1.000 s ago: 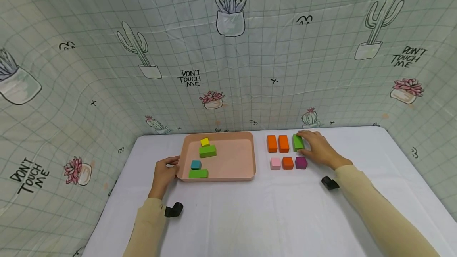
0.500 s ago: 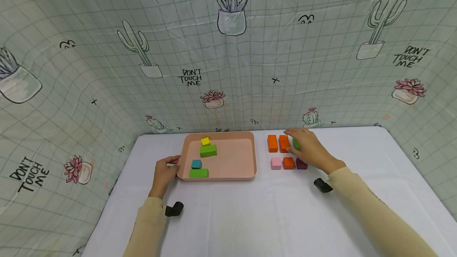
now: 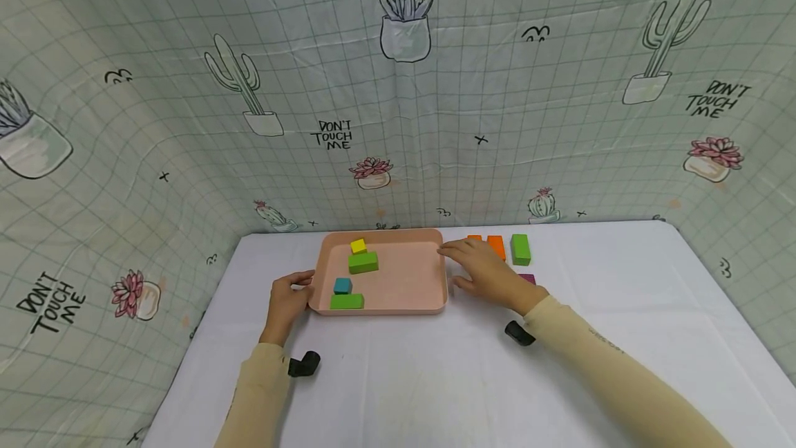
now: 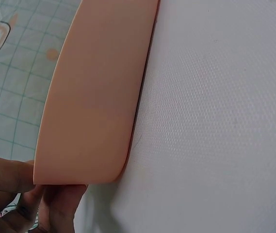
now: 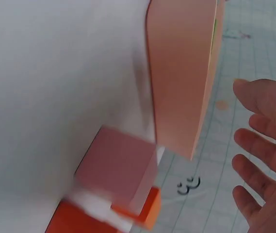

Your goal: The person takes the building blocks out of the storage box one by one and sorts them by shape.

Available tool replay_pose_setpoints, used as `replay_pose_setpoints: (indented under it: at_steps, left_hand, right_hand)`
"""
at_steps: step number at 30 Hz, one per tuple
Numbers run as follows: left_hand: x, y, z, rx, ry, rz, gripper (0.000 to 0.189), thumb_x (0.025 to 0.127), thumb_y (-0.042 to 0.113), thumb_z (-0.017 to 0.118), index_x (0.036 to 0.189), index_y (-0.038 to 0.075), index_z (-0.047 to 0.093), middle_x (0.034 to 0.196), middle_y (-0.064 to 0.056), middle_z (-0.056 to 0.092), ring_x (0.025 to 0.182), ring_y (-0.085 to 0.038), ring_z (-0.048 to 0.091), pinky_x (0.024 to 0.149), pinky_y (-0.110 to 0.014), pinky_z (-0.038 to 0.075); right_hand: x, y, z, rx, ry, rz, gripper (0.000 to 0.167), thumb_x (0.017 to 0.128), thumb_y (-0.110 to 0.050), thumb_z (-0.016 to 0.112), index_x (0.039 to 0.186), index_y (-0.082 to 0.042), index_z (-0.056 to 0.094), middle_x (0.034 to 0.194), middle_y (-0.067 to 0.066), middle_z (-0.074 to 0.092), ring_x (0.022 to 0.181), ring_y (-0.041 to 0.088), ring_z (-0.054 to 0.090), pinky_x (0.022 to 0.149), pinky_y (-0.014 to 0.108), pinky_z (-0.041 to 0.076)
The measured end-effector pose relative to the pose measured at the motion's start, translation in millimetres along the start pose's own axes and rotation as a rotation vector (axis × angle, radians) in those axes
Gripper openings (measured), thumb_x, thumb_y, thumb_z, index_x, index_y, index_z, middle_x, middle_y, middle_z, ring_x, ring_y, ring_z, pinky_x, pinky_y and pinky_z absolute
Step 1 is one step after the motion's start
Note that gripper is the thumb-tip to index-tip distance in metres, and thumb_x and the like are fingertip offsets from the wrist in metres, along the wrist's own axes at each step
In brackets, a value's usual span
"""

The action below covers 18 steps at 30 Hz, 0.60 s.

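A shallow pink tray (image 3: 407,275) lies on the white table, with a yellow cube (image 3: 358,247), a blue cube (image 3: 343,286) and two green blocks (image 3: 363,263) in its left half. My left hand (image 3: 287,303) holds the tray's left side with bent fingers; in the left wrist view the fingers (image 4: 62,204) meet the end of its wall. Beside the tray's right wall is my right hand (image 3: 488,273), its fingers spread and nothing in them. The right wrist view shows this hand apart from the wall, with a pink cube (image 5: 121,162) nearby.
Right of the tray stand orange blocks (image 3: 496,246), a green block (image 3: 520,249) and a purple cube (image 3: 527,278), some partly or wholly covered by my right hand in the head view. A patterned cloth backdrop (image 3: 398,123) rises behind the table.
My right hand has moved left from the green block on the right, across the orange blocks, to the tray's right wall. That green block stays in its place. The left hand has not moved.
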State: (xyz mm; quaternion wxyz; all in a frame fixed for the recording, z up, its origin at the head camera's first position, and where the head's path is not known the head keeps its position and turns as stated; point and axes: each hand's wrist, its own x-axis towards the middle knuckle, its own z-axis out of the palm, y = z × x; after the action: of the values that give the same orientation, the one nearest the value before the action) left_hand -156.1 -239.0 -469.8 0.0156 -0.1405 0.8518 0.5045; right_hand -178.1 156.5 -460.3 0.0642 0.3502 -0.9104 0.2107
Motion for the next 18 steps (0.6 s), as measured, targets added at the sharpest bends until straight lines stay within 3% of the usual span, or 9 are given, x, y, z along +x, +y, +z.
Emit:
replay_pose_setpoints:
  at_steps: [9,18]
  left_hand:
    - [-0.3,1.9,-0.4,-0.015,-0.003,0.017,0.038,0.098,-0.006,0.056,0.134,-0.010,0.067,0.123,-0.027,0.062,0.071,-0.012,0.059,0.059,-0.020,0.050]
    - [-2.1,3.2,-1.6,0.009,-0.003,0.000,0.038,0.098,-0.005,0.057,0.134,-0.008,0.068,0.123,-0.027,0.063,0.075,-0.015,0.060,0.060,-0.021,0.050]
  right_hand:
    - [22.1,-22.6,10.7,0.013,-0.067,-0.031,0.058,0.091,-0.009,0.083,0.145,-0.003,0.061,0.148,0.011,0.061,0.138,0.035,0.052,0.117,0.056,0.040]
    - [32.2,-32.9,22.4,0.034,-0.077,-0.118,0.054,0.093,-0.012,0.081,0.143,-0.002,0.062,0.147,0.012,0.062,0.136,0.034,0.052,0.116,0.053,0.042]
